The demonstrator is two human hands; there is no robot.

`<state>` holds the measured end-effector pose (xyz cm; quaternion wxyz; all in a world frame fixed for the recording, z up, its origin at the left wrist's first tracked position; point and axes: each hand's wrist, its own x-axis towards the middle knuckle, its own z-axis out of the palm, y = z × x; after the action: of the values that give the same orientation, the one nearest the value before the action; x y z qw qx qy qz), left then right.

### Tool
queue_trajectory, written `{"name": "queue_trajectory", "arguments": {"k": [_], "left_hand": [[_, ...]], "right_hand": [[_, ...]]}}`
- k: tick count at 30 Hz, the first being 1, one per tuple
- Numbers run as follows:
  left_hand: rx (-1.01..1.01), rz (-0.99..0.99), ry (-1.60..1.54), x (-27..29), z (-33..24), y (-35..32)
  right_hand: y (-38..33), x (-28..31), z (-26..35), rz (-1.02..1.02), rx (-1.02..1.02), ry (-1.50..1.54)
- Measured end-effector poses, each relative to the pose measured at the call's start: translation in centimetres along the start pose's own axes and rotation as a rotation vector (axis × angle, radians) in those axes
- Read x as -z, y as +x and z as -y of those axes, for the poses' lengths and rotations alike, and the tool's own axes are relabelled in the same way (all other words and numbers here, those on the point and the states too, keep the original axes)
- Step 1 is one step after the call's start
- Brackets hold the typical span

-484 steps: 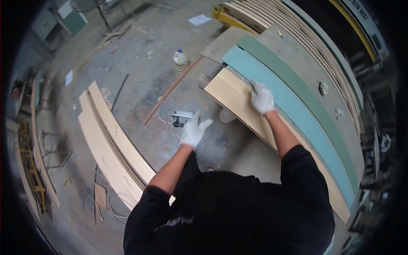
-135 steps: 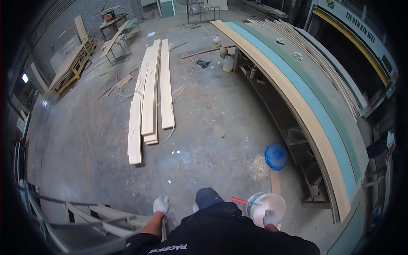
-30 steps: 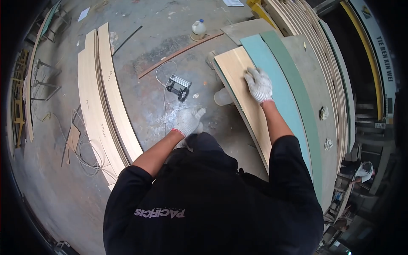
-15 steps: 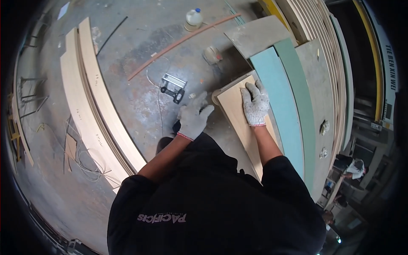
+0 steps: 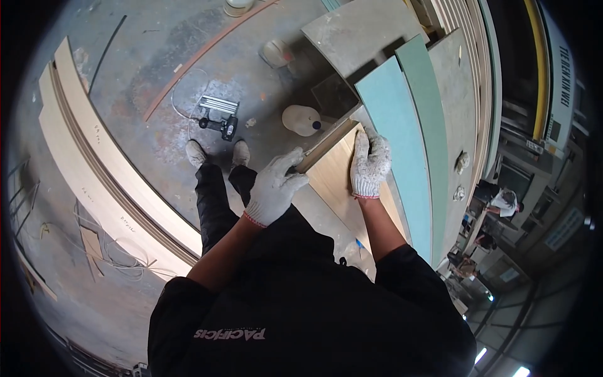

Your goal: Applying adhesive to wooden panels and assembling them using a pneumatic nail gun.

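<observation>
A pale wooden board (image 5: 336,173) lies in front of me on the right, with a thicker brownish far edge. My gloved left hand (image 5: 275,187) is at its left corner, the fingers and thumb curled about the edge. My gloved right hand (image 5: 370,164) holds the board's right side near the far corner, its thumb on the top face and the fingers by the edge. Where the fingertips end underneath is hidden. Right beside the board runs a light blue panel (image 5: 402,138), followed by a green panel (image 5: 430,132).
A white jug (image 5: 300,120) stands just beyond the board. Farther left on the floor lie a black tool (image 5: 220,122) and a reddish strip (image 5: 188,69). Long pale boards (image 5: 116,195) stretch along my left. A grey sheet (image 5: 361,38) is at the far right. People (image 5: 502,202) are in the background.
My left hand has come from the air beside the board to its left corner. The board has shifted toward me, showing more of the jug. My view has turned, bringing my feet into sight.
</observation>
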<state>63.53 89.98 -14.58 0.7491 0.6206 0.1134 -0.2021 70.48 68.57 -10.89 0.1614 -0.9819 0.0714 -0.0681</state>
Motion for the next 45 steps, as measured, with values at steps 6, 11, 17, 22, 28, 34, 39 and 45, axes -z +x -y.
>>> {"name": "queue_trajectory", "arguments": {"k": [6,11,17,22,28,34,39,45], "left_hand": [[-0.007,0.037,-0.066,1.3,0.8,0.9],[0.427,-0.184,-0.438,2.1,3.4,1.1],[0.146,0.004,-0.138,3.4,4.2,0.7],[-0.304,0.215,0.323,2.5,4.3,2.5],[-0.429,0.279,0.397,2.2,4.5,4.2],[-0.367,0.271,0.405,1.5,4.4,3.6],[-0.363,0.256,0.374,1.5,4.3,3.4],[-0.302,0.235,0.324,2.1,3.1,2.8]], "right_hand": [[-0.1,-0.2,-0.4,0.034,-0.042,-0.028],[0.0,-1.0,-0.1,-0.012,0.039,-0.03],[0.1,-0.8,-0.5,0.02,-0.03,-0.057],[0.1,-1.1,-0.6,0.015,-0.027,-0.051],[-0.2,-1.3,-1.2,-0.033,-0.066,0.022],[0.1,-0.9,-0.8,0.022,-0.085,0.037],[0.4,-0.7,-0.2,0.011,-0.068,-0.001],[0.3,-0.7,0.2,0.054,-0.062,-0.07]]}}
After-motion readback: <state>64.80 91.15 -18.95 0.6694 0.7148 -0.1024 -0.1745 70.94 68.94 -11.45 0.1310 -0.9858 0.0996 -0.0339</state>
